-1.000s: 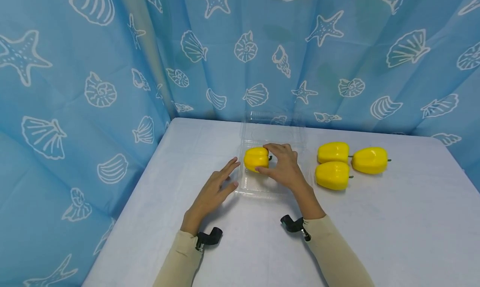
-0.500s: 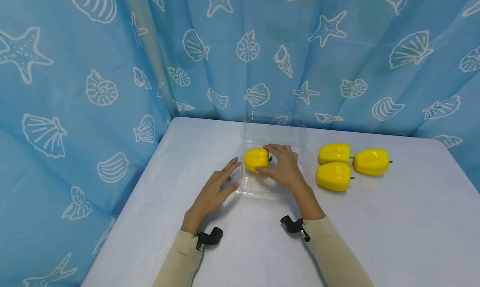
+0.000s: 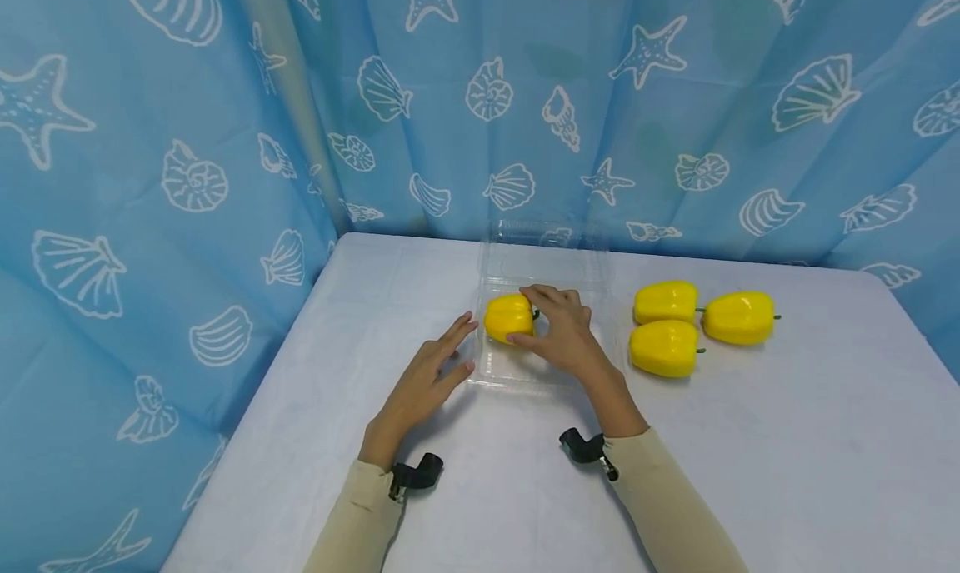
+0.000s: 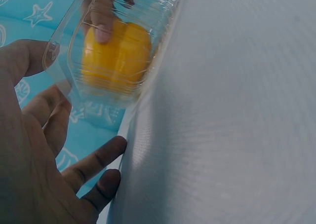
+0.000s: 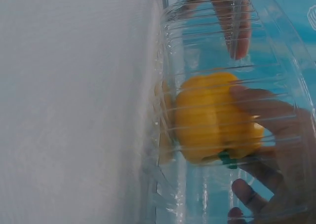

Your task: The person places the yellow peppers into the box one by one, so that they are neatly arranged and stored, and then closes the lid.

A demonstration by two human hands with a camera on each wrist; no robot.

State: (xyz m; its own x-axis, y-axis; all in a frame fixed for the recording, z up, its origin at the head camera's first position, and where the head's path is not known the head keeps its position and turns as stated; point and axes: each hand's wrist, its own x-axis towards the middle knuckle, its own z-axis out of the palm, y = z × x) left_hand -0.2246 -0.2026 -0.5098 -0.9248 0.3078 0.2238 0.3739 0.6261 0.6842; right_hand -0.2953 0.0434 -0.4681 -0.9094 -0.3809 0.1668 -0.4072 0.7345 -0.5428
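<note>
A yellow bell pepper (image 3: 508, 318) with a short green stem lies on its side in the left part of a clear plastic clamshell container (image 3: 517, 380). My right hand (image 3: 564, 330) holds the pepper from the stem side, thumb on the near face and fingers over the far one. In the right wrist view the pepper (image 5: 212, 115) shows through the ribbed clear wall. My left hand (image 3: 431, 375) is beside the container's left edge with its fingers spread. The left wrist view has its thumb (image 4: 42, 56) at the rim corner and the other fingers outside the wall.
Three more yellow bell peppers (image 3: 664, 348) lie grouped on the white-covered table (image 3: 810, 440), to the right of the container. The container's lid (image 3: 543, 261) is folded back toward the blue shell-print curtain (image 3: 450, 98) behind the table. Another curtain stretch hangs along the left.
</note>
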